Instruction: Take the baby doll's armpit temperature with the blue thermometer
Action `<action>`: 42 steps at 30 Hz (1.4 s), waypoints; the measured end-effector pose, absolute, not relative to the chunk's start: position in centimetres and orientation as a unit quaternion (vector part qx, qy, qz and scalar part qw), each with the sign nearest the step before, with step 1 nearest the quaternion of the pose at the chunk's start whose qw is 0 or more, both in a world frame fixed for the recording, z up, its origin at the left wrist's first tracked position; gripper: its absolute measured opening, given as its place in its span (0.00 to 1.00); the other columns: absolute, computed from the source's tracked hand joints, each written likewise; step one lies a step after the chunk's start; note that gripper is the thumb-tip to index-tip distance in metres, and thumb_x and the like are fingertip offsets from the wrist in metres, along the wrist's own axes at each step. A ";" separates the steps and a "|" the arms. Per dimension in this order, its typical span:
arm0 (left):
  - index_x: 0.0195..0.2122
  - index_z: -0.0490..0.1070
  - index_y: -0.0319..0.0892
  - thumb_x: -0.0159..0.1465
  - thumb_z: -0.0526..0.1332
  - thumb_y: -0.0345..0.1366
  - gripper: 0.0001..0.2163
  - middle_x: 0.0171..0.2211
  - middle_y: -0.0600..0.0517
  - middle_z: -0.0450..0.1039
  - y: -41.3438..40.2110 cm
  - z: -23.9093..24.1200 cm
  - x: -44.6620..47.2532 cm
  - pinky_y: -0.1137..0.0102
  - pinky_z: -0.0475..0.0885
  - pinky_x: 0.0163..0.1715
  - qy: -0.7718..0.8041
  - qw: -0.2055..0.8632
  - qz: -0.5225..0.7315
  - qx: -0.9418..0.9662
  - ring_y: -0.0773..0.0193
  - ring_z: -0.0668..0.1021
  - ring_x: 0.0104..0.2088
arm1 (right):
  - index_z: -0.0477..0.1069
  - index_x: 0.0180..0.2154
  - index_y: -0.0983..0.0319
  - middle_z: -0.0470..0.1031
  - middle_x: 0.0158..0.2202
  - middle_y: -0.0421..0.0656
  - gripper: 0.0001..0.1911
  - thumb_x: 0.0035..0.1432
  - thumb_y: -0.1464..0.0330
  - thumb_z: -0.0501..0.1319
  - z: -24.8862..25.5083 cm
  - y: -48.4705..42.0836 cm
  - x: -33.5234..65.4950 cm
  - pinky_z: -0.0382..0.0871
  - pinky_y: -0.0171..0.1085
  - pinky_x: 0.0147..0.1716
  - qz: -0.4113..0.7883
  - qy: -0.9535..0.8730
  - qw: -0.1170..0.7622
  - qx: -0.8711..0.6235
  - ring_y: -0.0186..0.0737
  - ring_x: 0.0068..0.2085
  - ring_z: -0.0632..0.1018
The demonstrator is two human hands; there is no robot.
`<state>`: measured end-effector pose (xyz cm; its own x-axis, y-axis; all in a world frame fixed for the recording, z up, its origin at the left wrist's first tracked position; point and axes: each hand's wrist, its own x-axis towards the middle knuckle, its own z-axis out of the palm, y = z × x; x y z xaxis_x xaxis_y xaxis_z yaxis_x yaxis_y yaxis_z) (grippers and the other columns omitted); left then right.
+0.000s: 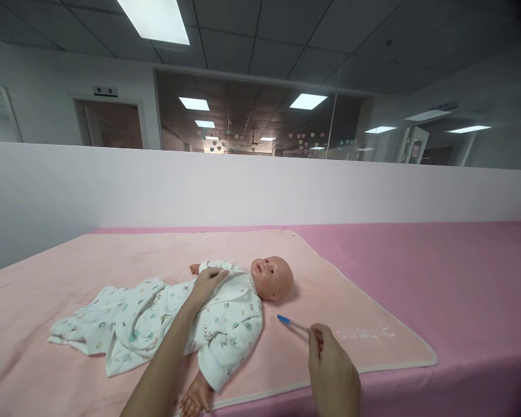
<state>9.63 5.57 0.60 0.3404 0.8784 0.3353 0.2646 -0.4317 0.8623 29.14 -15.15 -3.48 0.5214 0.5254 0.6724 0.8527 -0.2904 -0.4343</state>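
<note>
The plastic baby doll [271,278], dressed in a white printed romper suit [173,318], lies on its back on a peach-coloured blanket with white edging [364,324], head towards the right. The left hand [208,282] rests flat and open on the doll's chest. The right hand [332,370] pinches a thin blue-tipped thermometer stick [292,324], tip pointing at the doll's head. The blanket covers a pink counter [460,278].

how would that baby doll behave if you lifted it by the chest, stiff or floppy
Probably partly floppy: the baby doll lies limp in loose printed clothes, legs trailing flat. Its glossy head looks like hard plastic, so it may loll. The left hand rests on its chest; the right hand holds a thin blue-tipped stick.
</note>
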 end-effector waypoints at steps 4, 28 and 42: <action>0.23 0.70 0.39 0.52 0.56 0.51 0.18 0.21 0.54 0.66 5.6 0.6 9.2 0.72 0.63 0.31 0.419 0.414 0.477 0.652 0.63 0.69 0.30 | 0.67 0.33 0.60 0.75 0.28 0.43 0.14 0.58 0.62 0.46 2.8 -12.9 26.0 0.60 0.33 0.23 -0.122 -0.482 0.520 -0.694 0.37 0.26 0.74; 0.53 0.59 0.38 0.52 0.54 0.27 0.25 0.49 0.43 0.66 12.4 0.9 9.2 0.68 0.63 0.45 0.530 0.143 0.332 0.767 0.59 0.69 0.49 | 0.67 0.37 0.66 0.70 0.38 0.50 0.16 0.53 0.83 0.46 0.8 3.2 20.8 0.62 0.32 0.30 -0.066 -0.667 0.209 -0.712 0.39 0.37 0.74; 0.36 0.67 0.38 0.57 0.52 0.36 0.10 0.37 0.41 0.71 8.9 0.8 9.0 0.62 0.62 0.41 0.554 -0.011 0.162 0.816 0.52 0.72 0.41 | 0.69 0.34 0.67 0.72 0.35 0.52 0.14 0.55 0.81 0.47 2.3 2.1 19.9 0.65 0.34 0.30 -0.084 -0.702 0.142 -0.693 0.42 0.36 0.75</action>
<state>9.04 8.94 0.78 0.3327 0.9015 0.2769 0.9088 -0.3849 0.1610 19.93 2.12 2.30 0.0001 0.9491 0.3150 0.9965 0.0261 -0.0789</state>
